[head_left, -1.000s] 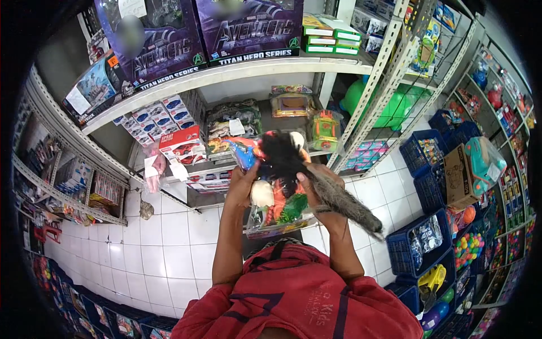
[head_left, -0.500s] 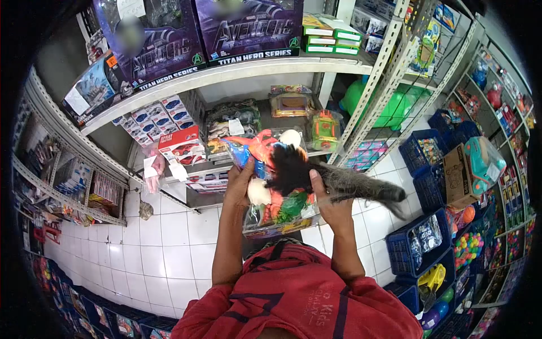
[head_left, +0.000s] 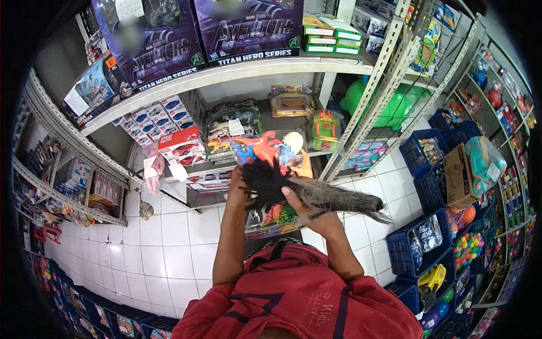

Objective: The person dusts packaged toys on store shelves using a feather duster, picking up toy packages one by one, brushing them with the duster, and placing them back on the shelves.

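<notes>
In front of my chest is a clear pack of colourful toy dinosaurs (head_left: 265, 148), with orange, blue, white and green pieces showing through the plastic. My left hand (head_left: 236, 189) is closed on its left edge, fingers partly hidden behind the pack and bristles. Across the pack's face lies a duster (head_left: 339, 196), black and shaggy at the left end, grey and frayed toward the right. My right hand (head_left: 310, 217) grips it near the middle, thumb on top. The black tuft covers the middle of the pack.
Ahead, a metal shelf (head_left: 237, 69) carries large purple boxes (head_left: 248, 31). Below stand a red toy car box (head_left: 182, 146), a bagged green toy truck (head_left: 326, 130) and other packs. Blue baskets (head_left: 403, 248) of toys line the right side. White tiles (head_left: 141, 260) cover the floor.
The duster has swept left across the pack, its black tuft now over the left edge near my left hand. My right hand has moved left with it. The pack stays about where it was.
</notes>
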Available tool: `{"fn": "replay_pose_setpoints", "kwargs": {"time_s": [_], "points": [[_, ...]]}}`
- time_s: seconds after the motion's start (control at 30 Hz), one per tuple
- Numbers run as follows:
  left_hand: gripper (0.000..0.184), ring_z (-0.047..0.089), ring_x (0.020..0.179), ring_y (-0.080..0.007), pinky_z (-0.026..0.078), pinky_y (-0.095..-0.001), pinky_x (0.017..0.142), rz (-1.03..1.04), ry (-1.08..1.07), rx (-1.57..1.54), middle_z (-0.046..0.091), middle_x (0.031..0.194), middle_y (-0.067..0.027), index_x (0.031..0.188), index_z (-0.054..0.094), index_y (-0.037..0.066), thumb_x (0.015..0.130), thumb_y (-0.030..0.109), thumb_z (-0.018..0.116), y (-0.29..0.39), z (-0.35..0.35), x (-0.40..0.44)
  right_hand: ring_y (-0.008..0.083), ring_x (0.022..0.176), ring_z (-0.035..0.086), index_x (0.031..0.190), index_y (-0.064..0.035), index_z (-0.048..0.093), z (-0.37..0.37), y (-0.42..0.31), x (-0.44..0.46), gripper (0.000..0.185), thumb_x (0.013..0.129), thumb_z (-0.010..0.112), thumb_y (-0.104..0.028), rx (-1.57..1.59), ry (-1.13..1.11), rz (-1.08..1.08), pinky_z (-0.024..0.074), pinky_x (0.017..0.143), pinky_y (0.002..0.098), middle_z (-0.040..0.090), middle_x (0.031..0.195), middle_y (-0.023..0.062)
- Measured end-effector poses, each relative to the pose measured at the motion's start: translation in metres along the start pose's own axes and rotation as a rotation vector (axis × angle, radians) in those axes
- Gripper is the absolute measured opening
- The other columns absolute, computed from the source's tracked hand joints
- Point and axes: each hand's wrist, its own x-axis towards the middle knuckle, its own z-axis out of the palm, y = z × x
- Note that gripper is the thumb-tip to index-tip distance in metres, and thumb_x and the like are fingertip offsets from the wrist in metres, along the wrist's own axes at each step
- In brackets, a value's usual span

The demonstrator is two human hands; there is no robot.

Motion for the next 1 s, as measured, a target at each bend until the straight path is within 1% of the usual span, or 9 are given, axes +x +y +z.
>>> {"fn": "replay_pose_setpoints", "kwargs": {"time_s": [0.1,0.2,0.37,0.47,0.57,0.67,0.73,0.77,1.0], "points": [[0.029,0.058,0.073,-0.0195,0.050,-0.0288,0.063,0.090,0.017,0.131,0.057,0.091,-0.0061,0.099,0.052,0.007,0.086,0.031,0.043,0.014,0.041,-0.016,0.0260,0.073,0.057,0.087,0.0037,0.058,0.003,-0.002,0.000,0.029,0.077,0.060,-0.023,0.043,0.082,0.087,0.0428,0.069,0.0331,0.059,0.077,0.0148],[0.029,0.056,0.089,-0.0213,0.049,-0.0326,0.075,-0.209,-0.231,-0.449,0.054,0.103,-0.0090,0.106,0.049,0.007,0.087,0.026,0.042,-0.019,-0.022,0.014,0.0250,0.075,0.056,0.088,0.0036,0.058,0.001,-0.004,0.003,0.029,0.078,0.059,-0.023,0.088,0.070,0.091,0.0423,0.070,0.0331,0.060,0.078,0.0149],[0.030,0.056,0.087,-0.0195,0.048,-0.0307,0.076,0.139,-0.159,0.018,0.054,0.100,-0.0099,0.109,0.047,0.003,0.086,0.021,0.042,0.020,0.051,-0.026,0.0268,0.077,0.055,0.089,0.0027,0.057,0.000,0.001,0.005,0.033,0.079,0.057,-0.029,0.150,0.117,0.184,0.0414,0.073,0.0337,0.058,0.081,0.0159],[0.031,0.057,0.084,-0.0196,0.049,-0.0287,0.073,-0.142,-0.091,-0.154,0.055,0.099,-0.0102,0.109,0.047,0.002,0.086,0.023,0.044,-0.018,0.000,0.009,0.0246,0.077,0.053,0.089,0.0030,0.056,-0.004,0.003,0.007,0.033,0.079,0.057,-0.029,0.169,0.045,0.227,0.0407,0.072,0.0330,0.057,0.080,0.0146],[0.034,0.057,0.084,-0.0201,0.050,-0.0297,0.072,0.044,-0.113,-0.062,0.055,0.099,-0.0103,0.108,0.048,0.003,0.086,0.028,0.045,0.004,0.026,-0.014,0.0158,0.074,0.052,0.092,0.0026,0.055,0.002,0.021,0.006,0.029,0.079,0.059,-0.023,0.182,0.196,0.162,0.0416,0.070,0.0283,0.058,0.080,0.0088],[0.035,0.055,0.089,-0.0179,0.048,-0.0311,0.074,0.017,-0.046,-0.032,0.055,0.100,-0.0073,0.107,0.050,0.005,0.085,0.031,0.044,0.012,0.041,-0.023,0.0278,0.087,0.051,0.092,0.0024,0.056,-0.005,0.013,0.009,0.036,0.080,0.056,-0.031,0.322,0.092,0.325,0.0364,0.080,0.0364,0.057,0.090,0.0154],[0.034,0.054,0.091,-0.0162,0.047,-0.0324,0.076,-0.111,0.110,-0.187,0.056,0.099,-0.0055,0.105,0.051,0.006,0.085,0.031,0.042,-0.005,0.015,-0.013,0.0270,0.085,0.052,0.093,0.0025,0.055,-0.006,0.017,0.010,0.037,0.079,0.057,-0.031,0.134,0.125,0.128,0.0370,0.079,0.0360,0.057,0.089,0.0151],[0.036,0.052,0.095,-0.0162,0.046,-0.0342,0.078,-0.083,-0.019,0.086,0.056,0.100,-0.0052,0.106,0.051,0.008,0.085,0.035,0.039,-0.001,0.007,-0.005,0.0266,0.085,0.052,0.094,0.0026,0.055,-0.006,0.021,0.010,0.037,0.079,0.057,-0.031,0.041,0.140,0.031,0.0373,0.078,0.0358,0.057,0.089,0.0150],[0.057,0.057,0.085,-0.0221,0.050,-0.0344,0.072,-0.141,0.039,0.077,0.056,0.099,-0.0115,0.108,0.048,0.005,0.081,0.054,0.040,0.033,0.056,-0.026,0.0179,0.093,0.051,0.106,0.0011,0.052,-0.005,0.052,0.021,0.038,0.079,0.058,-0.026,0.732,0.282,0.304,0.0378,0.083,0.0296,0.055,0.101,0.0084]]}}
